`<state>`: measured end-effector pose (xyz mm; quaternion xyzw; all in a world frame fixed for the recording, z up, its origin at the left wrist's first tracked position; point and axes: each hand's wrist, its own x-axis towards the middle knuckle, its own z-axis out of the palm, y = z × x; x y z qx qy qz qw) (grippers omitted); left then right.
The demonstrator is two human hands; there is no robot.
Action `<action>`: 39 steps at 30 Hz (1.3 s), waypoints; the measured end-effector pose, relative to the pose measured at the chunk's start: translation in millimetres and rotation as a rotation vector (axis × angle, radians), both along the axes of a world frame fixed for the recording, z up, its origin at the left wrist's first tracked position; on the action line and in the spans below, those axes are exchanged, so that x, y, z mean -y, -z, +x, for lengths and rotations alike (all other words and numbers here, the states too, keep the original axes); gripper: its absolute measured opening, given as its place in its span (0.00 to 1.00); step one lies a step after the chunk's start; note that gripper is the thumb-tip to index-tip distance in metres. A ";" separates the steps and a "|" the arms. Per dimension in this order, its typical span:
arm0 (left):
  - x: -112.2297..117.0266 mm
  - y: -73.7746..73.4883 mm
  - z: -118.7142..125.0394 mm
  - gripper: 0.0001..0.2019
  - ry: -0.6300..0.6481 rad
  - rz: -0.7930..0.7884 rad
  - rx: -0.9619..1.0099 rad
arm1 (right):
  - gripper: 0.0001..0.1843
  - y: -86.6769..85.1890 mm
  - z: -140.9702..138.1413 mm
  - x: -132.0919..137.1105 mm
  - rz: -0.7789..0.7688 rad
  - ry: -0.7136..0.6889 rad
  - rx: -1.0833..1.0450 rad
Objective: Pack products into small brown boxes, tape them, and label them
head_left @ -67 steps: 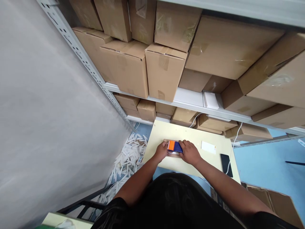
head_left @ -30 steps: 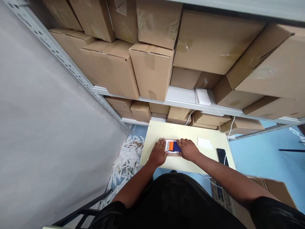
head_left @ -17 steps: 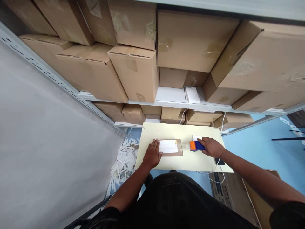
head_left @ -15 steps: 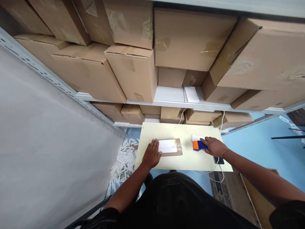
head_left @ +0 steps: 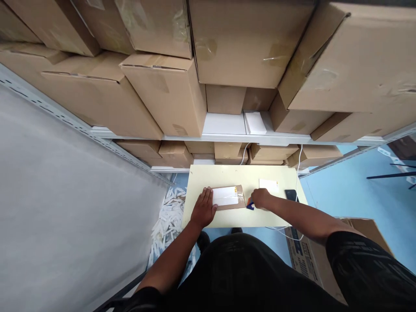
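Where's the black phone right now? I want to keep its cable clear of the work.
In the head view the black phone lies at the right edge of the pale yellow table, just right of the white card and beyond the right hand.

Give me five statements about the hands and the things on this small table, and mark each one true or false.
1. The left hand lies flat at the left end of the flat brown package. True.
2. The right hand holds the orange and blue tool at the package's right end. True.
3. The dark phone lies on the package. False: it lies on the table near the right edge, apart from the package.
4. The white card is under the left hand. False: it lies beyond the right hand.
5. The shelves behind the table hold cardboard boxes. True.
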<state>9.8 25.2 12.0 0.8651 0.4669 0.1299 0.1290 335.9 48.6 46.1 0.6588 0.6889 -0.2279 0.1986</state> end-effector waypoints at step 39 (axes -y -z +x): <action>-15.2 7.9 -6.5 0.23 -0.390 -0.388 0.279 | 0.22 18.1 -64.5 29.9 0.319 0.501 -0.365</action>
